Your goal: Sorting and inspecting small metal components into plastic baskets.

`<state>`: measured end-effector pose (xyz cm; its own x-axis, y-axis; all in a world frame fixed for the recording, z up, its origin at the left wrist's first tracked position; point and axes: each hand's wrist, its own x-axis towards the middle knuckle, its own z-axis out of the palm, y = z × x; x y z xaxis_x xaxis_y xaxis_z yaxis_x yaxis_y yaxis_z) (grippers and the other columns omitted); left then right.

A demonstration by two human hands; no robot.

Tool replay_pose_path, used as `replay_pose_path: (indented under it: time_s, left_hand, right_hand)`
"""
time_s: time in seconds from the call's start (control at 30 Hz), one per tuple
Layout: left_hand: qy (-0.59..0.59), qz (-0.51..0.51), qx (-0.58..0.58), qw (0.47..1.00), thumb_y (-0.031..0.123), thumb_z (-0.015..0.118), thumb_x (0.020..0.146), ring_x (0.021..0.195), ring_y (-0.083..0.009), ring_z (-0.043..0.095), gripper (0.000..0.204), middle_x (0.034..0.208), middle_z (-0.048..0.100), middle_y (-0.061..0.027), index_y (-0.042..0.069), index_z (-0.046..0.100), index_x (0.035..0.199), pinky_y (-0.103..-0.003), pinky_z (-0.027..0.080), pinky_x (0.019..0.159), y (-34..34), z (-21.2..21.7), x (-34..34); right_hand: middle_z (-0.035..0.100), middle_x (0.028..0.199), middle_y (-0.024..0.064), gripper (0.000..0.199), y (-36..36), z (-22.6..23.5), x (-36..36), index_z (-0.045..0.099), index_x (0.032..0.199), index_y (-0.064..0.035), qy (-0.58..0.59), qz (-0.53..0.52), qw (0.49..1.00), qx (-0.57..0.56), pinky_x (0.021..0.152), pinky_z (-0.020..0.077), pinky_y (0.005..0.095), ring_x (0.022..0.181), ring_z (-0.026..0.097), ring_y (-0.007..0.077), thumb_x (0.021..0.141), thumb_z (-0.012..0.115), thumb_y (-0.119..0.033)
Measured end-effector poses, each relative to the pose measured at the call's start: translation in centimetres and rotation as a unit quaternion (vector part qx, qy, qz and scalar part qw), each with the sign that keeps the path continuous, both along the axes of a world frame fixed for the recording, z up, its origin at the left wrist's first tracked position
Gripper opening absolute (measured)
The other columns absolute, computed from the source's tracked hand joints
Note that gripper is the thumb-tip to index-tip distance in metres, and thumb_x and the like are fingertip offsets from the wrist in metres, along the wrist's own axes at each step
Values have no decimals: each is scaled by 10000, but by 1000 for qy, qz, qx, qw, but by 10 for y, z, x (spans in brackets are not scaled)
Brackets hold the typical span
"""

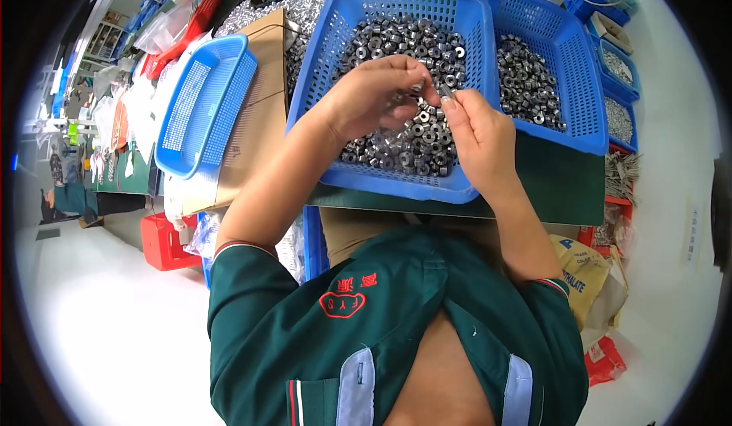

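Both my hands are over a blue perforated basket (408, 187) heaped with small silvery metal rings (415, 37). My left hand (374, 94) is curled, its fingertips closed round a small metal ring (417, 86) that is mostly hidden. Close beside it, my right hand (482, 138) pinches a slim grey metal piece (447, 91) between thumb and forefinger. The two sets of fingertips nearly meet. Whether the two pieces touch I cannot tell.
To the right stands a second blue basket (587, 121) of similar metal parts. A small blue basket (180, 163) sits on cardboard (252, 121) at the left. Loose shiny parts (305, 14) are heaped behind. The green table's front edge (564, 205) runs before me.
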<state>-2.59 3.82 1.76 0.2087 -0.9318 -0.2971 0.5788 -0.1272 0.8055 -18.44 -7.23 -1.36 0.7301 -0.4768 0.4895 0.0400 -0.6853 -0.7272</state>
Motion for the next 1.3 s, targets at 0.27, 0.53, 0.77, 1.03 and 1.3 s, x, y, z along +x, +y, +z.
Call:
replay_pose_path:
  time_s: [0.27, 0.53, 0.77, 1.03, 1.3]
  left_hand:
    - [-503, -157, 47, 849, 226, 687, 817, 714, -175, 627, 163, 777, 670, -47, 86, 687, 902, -305, 484, 649, -5, -32, -6]
    - [-695, -282, 90, 655, 243, 654, 810, 828, -306, 661, 168, 835, 687, -95, 118, 673, 920, -421, 509, 728, -6, -32, -27]
    - [-734, -236, 98, 630, 284, 594, 855, 798, -325, 655, 171, 814, 674, -114, 137, 676, 886, -447, 507, 684, -11, -51, -25]
    - [-150, -116, 65, 980, 262, 550, 969, 549, -56, 457, 211, 771, 597, -27, 56, 582, 1003, -201, 341, 477, -7, -25, 5]
    - [-9, -56, -38, 998, 164, 565, 934, 635, -93, 466, 165, 909, 595, -50, 48, 580, 1051, -214, 317, 495, 4, -16, 9]
  right_hand:
    - [546, 568, 121, 182, 0, -1, -4, 584, 820, -44, -15, 10, 999, 42, 453, 404, 353, 484, 568, 276, 928, 586, -191]
    - [577, 621, 133, 183, -1, -2, -3, 576, 813, -44, -21, 21, 999, 18, 465, 406, 368, 516, 571, 303, 919, 593, -192]
    - [578, 616, 134, 184, -2, -1, -2, 581, 816, -43, -24, 18, 999, 19, 465, 409, 373, 518, 579, 305, 917, 594, -195]
    - [561, 586, 121, 177, -2, 0, -5, 583, 822, -35, -27, 22, 998, 46, 444, 394, 355, 481, 567, 281, 923, 592, -180]
    - [560, 583, 114, 161, 1, 1, -5, 594, 840, -54, 0, 22, 999, 27, 454, 401, 357, 484, 566, 279, 918, 600, -194]
